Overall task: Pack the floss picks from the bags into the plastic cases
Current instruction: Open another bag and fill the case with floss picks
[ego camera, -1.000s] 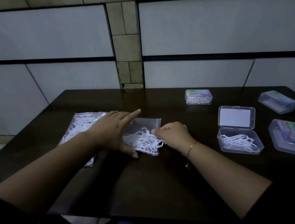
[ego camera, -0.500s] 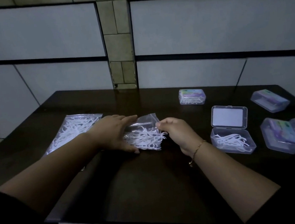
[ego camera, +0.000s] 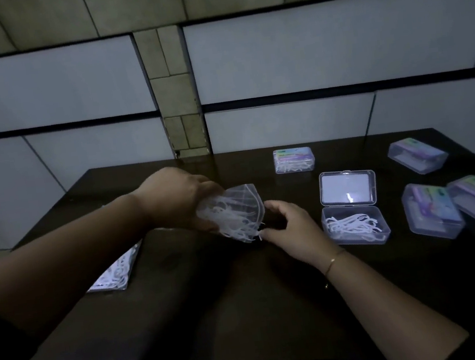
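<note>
left hand (ego camera: 177, 200): raised above the table, fingers curled round a clear bag of floss picks (ego camera: 232, 215). right hand (ego camera: 291, 230): just beside the bag's lower corner, fingers loosely bent toward it; thin bracelet (ego camera: 333, 261) on wrist.

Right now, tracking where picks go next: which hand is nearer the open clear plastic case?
Right. The right hand lies just beside the open clear plastic case; the left hand is farther off.
</note>
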